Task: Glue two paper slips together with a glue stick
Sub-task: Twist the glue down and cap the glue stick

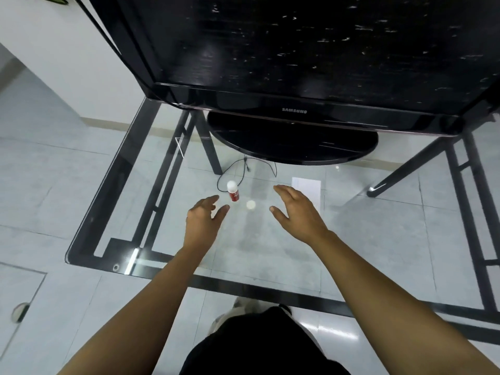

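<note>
A red glue stick (233, 191) with a white cap stands upright on the glass table (270, 253). My left hand (203, 221) hovers just below and left of it, fingers relaxed, holding nothing. A white paper slip (308, 189) lies flat to the right, partly hidden by my right hand (297, 212), which is spread open over its near left edge. I cannot tell whether a second slip lies there.
A black television (297, 63) on an oval stand (292, 144) fills the far half of the table. A thin black cable (247, 169) loops behind the glue stick. A small round white spot (250, 204) shows between my hands. The table's black frame (113, 190) runs along the left.
</note>
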Available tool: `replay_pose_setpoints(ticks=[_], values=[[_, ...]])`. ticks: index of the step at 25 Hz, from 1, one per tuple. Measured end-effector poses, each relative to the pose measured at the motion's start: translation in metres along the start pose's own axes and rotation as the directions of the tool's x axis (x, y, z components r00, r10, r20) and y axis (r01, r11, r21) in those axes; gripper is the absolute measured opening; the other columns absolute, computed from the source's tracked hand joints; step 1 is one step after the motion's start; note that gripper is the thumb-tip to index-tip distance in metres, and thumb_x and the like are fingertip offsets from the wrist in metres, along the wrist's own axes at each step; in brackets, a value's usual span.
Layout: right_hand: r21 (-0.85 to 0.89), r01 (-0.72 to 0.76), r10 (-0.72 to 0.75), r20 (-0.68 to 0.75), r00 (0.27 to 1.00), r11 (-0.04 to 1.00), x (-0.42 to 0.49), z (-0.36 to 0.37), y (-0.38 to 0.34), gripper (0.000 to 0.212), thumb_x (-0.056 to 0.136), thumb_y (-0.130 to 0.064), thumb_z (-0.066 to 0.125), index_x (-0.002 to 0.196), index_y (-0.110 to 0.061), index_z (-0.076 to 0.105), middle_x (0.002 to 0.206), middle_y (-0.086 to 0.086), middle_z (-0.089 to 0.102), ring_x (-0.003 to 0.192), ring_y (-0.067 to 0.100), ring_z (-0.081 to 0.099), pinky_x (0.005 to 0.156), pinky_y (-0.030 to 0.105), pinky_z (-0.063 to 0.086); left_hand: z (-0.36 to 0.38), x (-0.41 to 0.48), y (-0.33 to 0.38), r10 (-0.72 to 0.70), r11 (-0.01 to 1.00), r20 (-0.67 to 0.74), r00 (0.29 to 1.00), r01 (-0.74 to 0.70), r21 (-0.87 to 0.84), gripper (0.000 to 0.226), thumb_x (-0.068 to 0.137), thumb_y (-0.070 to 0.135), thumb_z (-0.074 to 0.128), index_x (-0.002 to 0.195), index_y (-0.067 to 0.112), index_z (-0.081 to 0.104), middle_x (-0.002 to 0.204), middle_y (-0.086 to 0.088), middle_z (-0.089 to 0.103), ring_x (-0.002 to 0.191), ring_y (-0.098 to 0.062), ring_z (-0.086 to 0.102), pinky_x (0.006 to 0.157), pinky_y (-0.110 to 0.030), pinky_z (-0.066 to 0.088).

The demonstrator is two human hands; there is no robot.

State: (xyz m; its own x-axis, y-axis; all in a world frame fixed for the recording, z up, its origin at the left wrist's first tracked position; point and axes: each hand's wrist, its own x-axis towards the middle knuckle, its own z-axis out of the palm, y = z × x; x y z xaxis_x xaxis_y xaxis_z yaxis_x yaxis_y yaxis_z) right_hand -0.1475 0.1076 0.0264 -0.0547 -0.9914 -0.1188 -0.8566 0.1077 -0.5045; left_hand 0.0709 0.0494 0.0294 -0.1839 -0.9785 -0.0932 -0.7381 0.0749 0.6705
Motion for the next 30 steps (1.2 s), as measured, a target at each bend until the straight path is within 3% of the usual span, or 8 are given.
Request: replay_pose_setpoints(ticks=[3, 5, 10, 17, 20, 24, 27, 30], values=[[-0.122, 0.03, -0.019, 0.095, 0.995, 0.992, 0.006, 0.018, -0.003, 0.064, 0.098, -0.04, 0.035, 0.148, -0.011, 0.008, 0.158, 0.005, 0.005, 0.145, 0.018, 0.003, 0.116, 0.032, 0.003, 0.006, 0.016, -0.001, 0.0, 0.995, 0.067, 0.998, 0.007, -0.103, 0.051, 0.083, 0.028, 0.069, 0.128, 0.009, 0.055, 0.118, -0.012, 0.065, 0.103, -0.022, 0.063, 0.085, -0.022, 0.044], [-0.149, 0.011, 0.004, 0.102, 0.995, 0.989, 0.007, 0.033, -0.003, 0.064, 0.099, -0.041, 0.03, 0.148, -0.013, 0.001, 0.158, 0.004, -0.005, 0.144, 0.017, -0.007, 0.114, 0.03, -0.005, 0.012, 0.026, 0.001, 0.029, 0.99, 0.087, 0.996, -0.016, -0.143, 0.047, 0.082, 0.03, 0.07, 0.124, 0.013, 0.057, 0.113, -0.007, 0.067, 0.102, -0.019, 0.062, 0.086, -0.022, 0.045], [-0.215, -0.003, 0.029, 0.117, 0.993, 0.977, 0.0, 0.061, 0.0, 0.063, 0.099, -0.043, 0.023, 0.148, -0.014, -0.002, 0.157, 0.003, -0.009, 0.144, 0.017, -0.011, 0.112, 0.029, -0.009, 0.023, 0.036, 0.007, 0.068, 0.971, 0.101, 0.993, -0.043, -0.235, 0.035, 0.081, 0.025, 0.071, 0.113, 0.015, 0.061, 0.088, -0.002, 0.067, 0.09, -0.018, 0.061, 0.087, -0.026, 0.047], [-0.243, 0.019, 0.013, 0.131, 0.991, 0.97, 0.0, 0.071, 0.009, 0.064, 0.098, -0.047, 0.02, 0.147, -0.014, -0.006, 0.151, -0.002, -0.019, 0.141, 0.014, -0.016, 0.112, 0.028, -0.01, 0.03, 0.043, 0.006, 0.067, 0.965, 0.098, 0.993, -0.039, -0.259, 0.022, 0.082, 0.02, 0.071, 0.099, 0.01, 0.063, 0.085, -0.008, 0.067, 0.085, -0.024, 0.063, 0.084, -0.027, 0.05], [-0.241, 0.013, 0.019, 0.13, 0.991, 0.971, 0.0, 0.072, 0.009, 0.065, 0.097, -0.047, 0.019, 0.147, -0.014, -0.007, 0.151, -0.002, -0.02, 0.14, 0.014, -0.018, 0.112, 0.028, -0.01, 0.03, 0.045, 0.006, 0.069, 0.968, 0.118, 0.991, -0.038, -0.249, 0.021, 0.084, 0.022, 0.069, 0.097, 0.007, 0.062, 0.086, -0.009, 0.067, 0.084, -0.025, 0.063, 0.082, -0.033, 0.051], [-0.198, 0.019, 0.006, 0.126, 0.992, 0.98, 0.001, 0.062, 0.005, 0.065, 0.098, -0.047, 0.02, 0.147, -0.013, -0.007, 0.151, -0.003, -0.02, 0.143, 0.015, -0.012, 0.112, 0.027, -0.008, 0.02, 0.054, 0.018, 0.124, 0.964, 0.155, 0.98, -0.082, -0.254, 0.024, 0.092, 0.03, 0.055, 0.097, 0.007, 0.054, 0.088, -0.008, 0.06, 0.082, -0.024, 0.058, 0.071, -0.029, 0.051], [-0.065, -0.029, 0.029, 0.013, 0.999, 0.997, 0.008, 0.037, -0.004, 0.063, 0.098, -0.045, 0.023, 0.148, -0.014, -0.001, 0.155, -0.002, -0.01, 0.143, 0.012, -0.008, 0.113, 0.025, -0.004, 0.004, 0.056, 0.033, 0.127, 0.934, 0.247, 0.961, -0.032, -0.356, 0.022, 0.096, 0.035, 0.043, 0.106, 0.015, 0.046, 0.097, -0.008, 0.05, 0.082, -0.017, 0.056, 0.062, -0.02, 0.053], [0.085, -0.082, 0.093, -0.132, 0.987, 0.993, 0.015, -0.003, -0.015, 0.061, 0.098, -0.043, 0.029, 0.148, -0.014, 0.01, 0.158, 0.002, 0.008, 0.144, 0.012, 0.003, 0.113, 0.025, 0.004, -0.012, 0.052, 0.052, 0.101, 0.851, 0.354, 0.93, 0.103, -0.515, 0.03, 0.1, 0.028, 0.033, 0.129, 0.025, 0.04, 0.105, -0.003, 0.047, 0.087, -0.011, 0.054, 0.067, -0.02, 0.049]])
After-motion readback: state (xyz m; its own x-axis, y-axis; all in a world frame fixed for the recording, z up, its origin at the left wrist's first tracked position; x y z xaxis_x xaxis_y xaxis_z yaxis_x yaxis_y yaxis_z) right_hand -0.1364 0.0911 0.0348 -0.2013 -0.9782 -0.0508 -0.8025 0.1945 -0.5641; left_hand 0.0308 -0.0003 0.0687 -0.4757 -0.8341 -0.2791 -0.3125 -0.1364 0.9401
